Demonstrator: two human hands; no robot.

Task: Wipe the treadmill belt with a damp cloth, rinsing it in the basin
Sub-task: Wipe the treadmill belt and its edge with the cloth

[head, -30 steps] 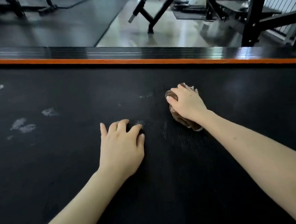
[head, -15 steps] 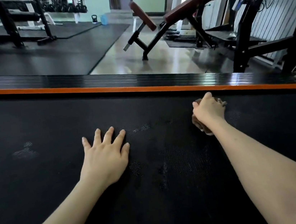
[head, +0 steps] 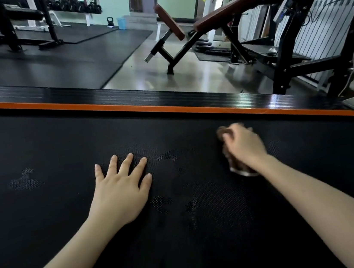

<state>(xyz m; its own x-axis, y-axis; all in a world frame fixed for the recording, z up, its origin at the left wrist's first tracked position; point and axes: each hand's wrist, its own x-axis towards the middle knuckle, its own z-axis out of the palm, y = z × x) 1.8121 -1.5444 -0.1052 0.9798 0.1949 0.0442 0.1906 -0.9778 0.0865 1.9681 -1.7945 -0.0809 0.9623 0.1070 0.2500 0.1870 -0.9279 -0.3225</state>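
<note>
R hand [head: 244, 145] grips the one brown cloth [head: 240, 170], blurred, on the treadmill belt [head: 184, 234] near its orange strip [head: 168, 107]; L hand [head: 120, 190] lies flat on belt, fingers spread. One bench [head: 244, 1] behind.

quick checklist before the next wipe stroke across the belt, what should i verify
1. Grip of right hand on cloth: ok.
2. Flat left hand on belt, apart from cloth: ok.
3. Gap from cloth to orange strip: ok.
4. Clean belt: not ok, pale patch at far left.
5. Damp cloth: cannot tell, blurred.
6. Reach to basin: cannot tell, not in view.
</note>
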